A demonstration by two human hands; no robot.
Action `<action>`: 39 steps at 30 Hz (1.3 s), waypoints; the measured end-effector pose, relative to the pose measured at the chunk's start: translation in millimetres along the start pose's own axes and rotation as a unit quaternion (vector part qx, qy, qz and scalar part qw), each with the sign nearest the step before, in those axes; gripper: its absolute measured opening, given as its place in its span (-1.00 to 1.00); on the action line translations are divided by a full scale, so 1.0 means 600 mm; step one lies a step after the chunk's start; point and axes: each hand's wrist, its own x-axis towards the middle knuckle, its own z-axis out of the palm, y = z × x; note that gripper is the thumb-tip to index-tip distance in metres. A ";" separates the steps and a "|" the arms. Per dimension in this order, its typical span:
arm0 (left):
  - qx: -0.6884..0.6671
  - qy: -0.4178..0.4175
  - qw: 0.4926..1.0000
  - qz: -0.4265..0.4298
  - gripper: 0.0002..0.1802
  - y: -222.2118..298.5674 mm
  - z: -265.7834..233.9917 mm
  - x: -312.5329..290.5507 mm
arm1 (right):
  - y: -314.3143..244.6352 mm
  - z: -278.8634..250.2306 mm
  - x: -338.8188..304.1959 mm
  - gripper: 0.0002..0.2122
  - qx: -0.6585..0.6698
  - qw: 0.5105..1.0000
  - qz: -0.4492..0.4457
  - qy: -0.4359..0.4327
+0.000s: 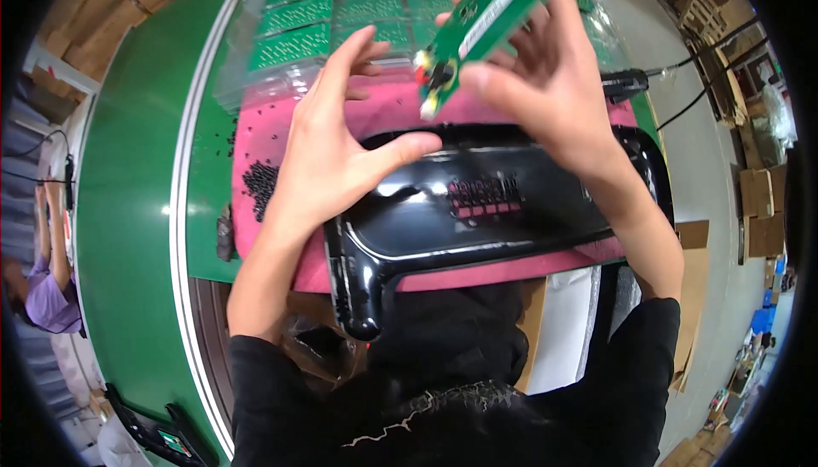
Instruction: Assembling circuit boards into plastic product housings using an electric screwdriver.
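A green circuit board is tilted in the air above the mat, with a white label strip and small coloured parts at its lower end. My right hand grips it along its right side, fingers partly hidden behind it. To its left, my left hand is held up with thumb and fingers apart, touching nothing I can see. Below both hands lies a glossy black plastic housing, hollow side up, with a slotted patch in its middle and a leg at the lower left. It rests on a pink mat.
Small black screws are heaped at the mat's left. Behind, a clear plastic tray holds rows of green boards. A black corded tool lies at right. Far left, a person in purple works; another black housing sits lower left.
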 end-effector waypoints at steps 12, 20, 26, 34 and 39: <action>-0.106 -0.227 0.965 0.079 -0.21 0.018 0.003 -0.015 | -0.015 -0.095 -0.185 -0.73 -0.194 0.967 0.157 0.039; -0.088 -0.372 0.920 0.088 -0.22 0.020 0.011 -0.029 | -0.020 -0.109 -0.252 -0.78 -0.104 0.944 0.306 -0.064; -0.011 -0.351 0.936 0.022 -0.27 0.012 0.019 -0.030 | 0.002 -0.124 -0.227 -0.43 -0.252 0.947 0.152 -0.129; 0.134 -0.314 0.939 0.024 -0.27 0.024 0.038 -0.031 | 0.061 -0.159 -0.194 -0.45 -0.311 0.939 0.074 -0.129; 0.187 -0.333 0.924 0.018 -0.24 0.028 0.043 -0.031 | 0.067 -0.158 -0.195 -0.45 -0.311 0.936 0.100 -0.128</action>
